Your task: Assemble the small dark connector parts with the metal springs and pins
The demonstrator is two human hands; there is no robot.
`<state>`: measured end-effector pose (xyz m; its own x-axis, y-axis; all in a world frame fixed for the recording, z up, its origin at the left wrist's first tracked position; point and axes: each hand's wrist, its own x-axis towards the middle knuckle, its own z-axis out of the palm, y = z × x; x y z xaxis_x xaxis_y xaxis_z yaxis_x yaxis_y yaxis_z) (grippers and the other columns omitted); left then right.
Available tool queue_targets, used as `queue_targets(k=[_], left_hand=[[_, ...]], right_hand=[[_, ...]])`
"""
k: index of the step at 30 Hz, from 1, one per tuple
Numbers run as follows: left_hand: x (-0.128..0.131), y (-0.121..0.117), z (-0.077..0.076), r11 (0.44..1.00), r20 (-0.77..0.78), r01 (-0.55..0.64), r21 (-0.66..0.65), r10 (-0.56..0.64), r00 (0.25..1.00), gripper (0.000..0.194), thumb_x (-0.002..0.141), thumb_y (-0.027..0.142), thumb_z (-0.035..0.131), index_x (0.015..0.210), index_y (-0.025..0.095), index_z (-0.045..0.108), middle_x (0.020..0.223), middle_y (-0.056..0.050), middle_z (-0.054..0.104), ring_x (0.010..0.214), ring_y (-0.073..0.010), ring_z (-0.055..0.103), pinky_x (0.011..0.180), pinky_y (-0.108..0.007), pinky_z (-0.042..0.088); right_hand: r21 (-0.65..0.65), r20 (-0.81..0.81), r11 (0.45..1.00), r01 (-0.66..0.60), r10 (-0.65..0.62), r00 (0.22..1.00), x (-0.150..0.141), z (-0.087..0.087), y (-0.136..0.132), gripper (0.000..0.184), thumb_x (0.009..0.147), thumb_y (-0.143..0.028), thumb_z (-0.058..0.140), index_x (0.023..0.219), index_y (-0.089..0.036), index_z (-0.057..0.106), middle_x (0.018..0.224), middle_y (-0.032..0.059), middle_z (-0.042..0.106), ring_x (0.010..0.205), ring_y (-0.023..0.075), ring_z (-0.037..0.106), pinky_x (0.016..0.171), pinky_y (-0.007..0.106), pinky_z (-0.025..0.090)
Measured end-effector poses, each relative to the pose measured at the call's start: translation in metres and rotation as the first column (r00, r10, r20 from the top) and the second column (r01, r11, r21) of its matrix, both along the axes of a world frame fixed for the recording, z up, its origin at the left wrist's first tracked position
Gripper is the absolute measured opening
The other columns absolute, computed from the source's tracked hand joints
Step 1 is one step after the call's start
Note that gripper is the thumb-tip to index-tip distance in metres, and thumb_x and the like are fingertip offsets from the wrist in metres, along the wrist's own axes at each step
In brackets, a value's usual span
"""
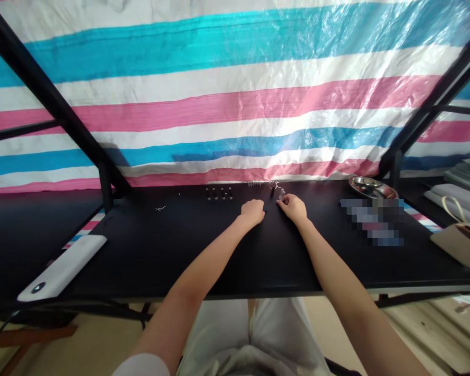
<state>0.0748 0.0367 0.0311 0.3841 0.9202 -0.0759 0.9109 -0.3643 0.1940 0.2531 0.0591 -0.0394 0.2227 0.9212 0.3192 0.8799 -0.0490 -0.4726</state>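
My left hand [253, 212] is closed above the black table [172, 256], with a tiny dark bit showing at its thumb tip; what it grips is too small to make out. Close by on the right, my right hand [295, 209] has thumb and fingers drawn together beside some small clear pieces [282, 194]. Whether it holds one of them I cannot make out. Just behind the hands lie a short dark piece [272, 191] and thin silvery wire bits [274, 184]. A row of several small dark tubes with pale ends [219, 194] lies left of them.
Several tiny metal pieces [254, 184] line the table's back edge. A bent wire [160, 208] lies to the left, a white power bank-like device [62, 269] at the left edge. On the right are a shiny metal dish [373, 188] and a beige bag [460, 244]. Striped sheeting [235, 115] hangs behind.
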Motion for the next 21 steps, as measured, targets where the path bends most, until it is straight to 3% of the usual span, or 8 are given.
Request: queue_targets(k=[5,11,16,21], left_hand=[[-0.023,0.001,-0.013,0.993,0.245,0.079,0.084,-0.098,0.965,0.011,0.074,0.029,0.057,0.079,0.020,0.063,0.088,-0.004,0.062,0.081,-0.0171,0.058,0.071,-0.027,0.044],[-0.055,-0.014,-0.021,0.991,0.554,0.082,0.102,-0.126,0.823,0.016,0.076,0.030,0.055,0.086,0.020,0.061,0.073,0.001,0.059,0.062,-0.0107,0.052,0.062,-0.022,0.041],[-0.065,-0.029,-0.026,0.992,0.663,-0.015,0.124,-0.072,0.745,0.020,0.077,0.033,0.053,0.089,0.018,0.059,0.076,0.001,0.059,0.053,-0.0067,0.045,0.057,-0.020,0.039],[-0.065,-0.034,-0.026,0.988,0.691,-0.061,0.141,-0.055,0.721,0.018,0.076,0.032,0.055,0.087,0.018,0.056,0.077,0.002,0.060,0.051,-0.0049,0.044,0.055,-0.019,0.037]], right_hand=[[0.024,0.006,1.000,-0.012,0.012,1.000,0.000,-0.001,0.000,0.020,0.074,-0.039,0.053,0.075,-0.019,0.059,0.073,0.0020,0.059,0.067,0.0160,0.054,0.060,0.027,0.036],[0.027,-0.025,0.999,-0.022,0.023,0.999,0.000,0.001,-0.005,0.017,0.074,-0.035,0.052,0.073,-0.019,0.059,0.070,0.0016,0.059,0.064,0.0154,0.053,0.059,0.026,0.037],[-0.010,-0.057,0.998,-0.061,0.061,0.997,-0.001,0.006,-0.018,0.015,0.073,-0.034,0.054,0.071,-0.019,0.058,0.070,0.0015,0.059,0.063,0.0147,0.053,0.057,0.025,0.036],[0.041,-0.106,0.960,-0.277,0.280,0.954,-0.014,0.018,-0.034,0.015,0.074,-0.033,0.052,0.076,-0.019,0.057,0.068,0.0004,0.059,0.059,0.0124,0.053,0.057,0.023,0.037]])
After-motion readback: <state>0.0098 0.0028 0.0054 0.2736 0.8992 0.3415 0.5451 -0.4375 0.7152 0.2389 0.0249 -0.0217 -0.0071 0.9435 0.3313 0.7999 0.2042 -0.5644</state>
